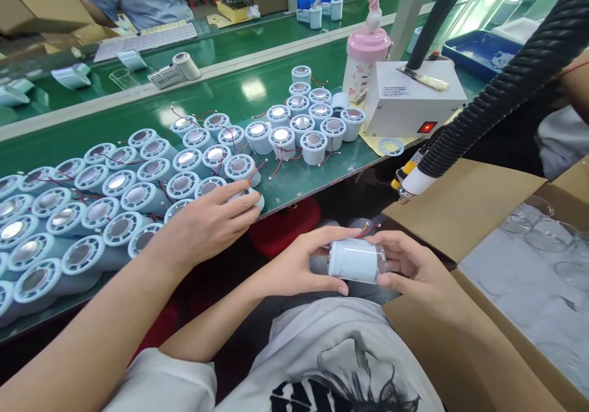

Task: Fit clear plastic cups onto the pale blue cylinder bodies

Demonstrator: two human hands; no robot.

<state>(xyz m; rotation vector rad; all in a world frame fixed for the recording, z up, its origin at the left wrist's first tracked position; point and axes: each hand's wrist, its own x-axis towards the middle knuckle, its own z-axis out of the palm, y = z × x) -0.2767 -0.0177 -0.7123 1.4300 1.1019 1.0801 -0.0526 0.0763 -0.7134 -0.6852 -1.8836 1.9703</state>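
In front of my lap, my left hand (309, 265) is closed around one end of a light-blue cylindrical housing (353, 262). A clear plastic cup (381, 259) surrounds at least part of the housing, and the fingers of my right hand (411, 262) grip its far end. Thin red wires (369, 229) with a small connector stick up beside the housing. Another person's hand (214, 222) reaches in from the left and rests on a similar housing (256, 200) at the bench edge.
Several light-blue housings (138, 196) with wires stand on the green bench (294, 185). Behind are a white control box (414, 99) and a pink-topped bottle (367, 56). A black corrugated hose (497, 87) hangs at right, above a carton (464, 209) holding clear cups (550, 234).
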